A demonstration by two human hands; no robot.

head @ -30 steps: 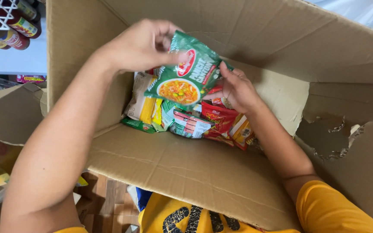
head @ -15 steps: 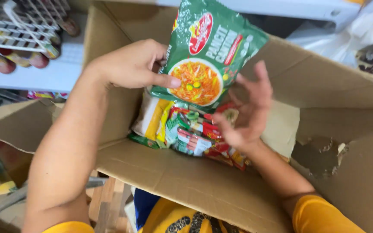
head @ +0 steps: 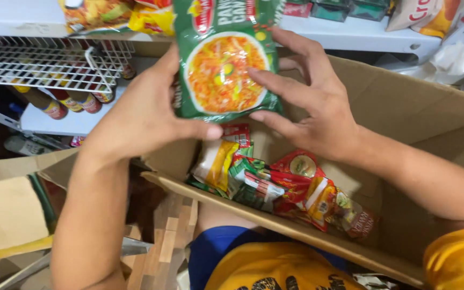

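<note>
Fingers: left hand (head: 140,115) wrapped round the left edge of a green noodle packet (head: 222,64), thumb pressed along its bottom seam, the other fingers behind it and hidden. Right hand (head: 312,102) laid on the packet's right side, fingers spread flat across the front, thumb out of sight.

Item held: the green noodle packet, flat, picture of an orange noodle dish facing up, raised clear above the cardboard box (head: 404,107) and level with the white shelf (head: 350,32).

Handling, as judged: a soft packet with brittle contents; best carried by the edges with light pressure, kept flat, face outward, not bent at the middle.

Box contents: loose noodle packets (head: 275,185), red, green and yellow, heaped in the far corner; flaps open.

Room: a white wire rack (head: 44,64) at left with bottles (head: 65,104) below it; more packets along the shelf top; a wooden pallet or floor under the box's near edge.
</note>
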